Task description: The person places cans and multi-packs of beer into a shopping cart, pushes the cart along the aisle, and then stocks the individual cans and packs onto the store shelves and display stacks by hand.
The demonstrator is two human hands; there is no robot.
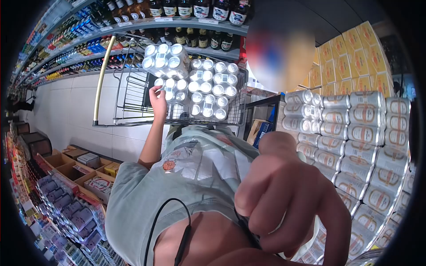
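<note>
My left hand point(158, 103) reaches into a wire shopping cart point(243, 99). Its fingers are bent around the near left corner of a shrink-wrapped can pack point(170, 88). Other wrapped packs lie in the cart: a raised one point(166, 61) behind it, and several point(207, 105) to its right. Close to the camera, my right hand point(284, 195) is raised with its fingers curled in; whether anything is in them is hidden.
Bottle shelves point(199, 21) run behind the cart, whose yellowish handle point(104, 80) is at left. Stacked can packs point(364, 137) and yellow boxes point(350, 57) stand at right. Cardboard boxes point(95, 179) and more cans point(73, 213) are at lower left. A blurred patch covers the upper middle.
</note>
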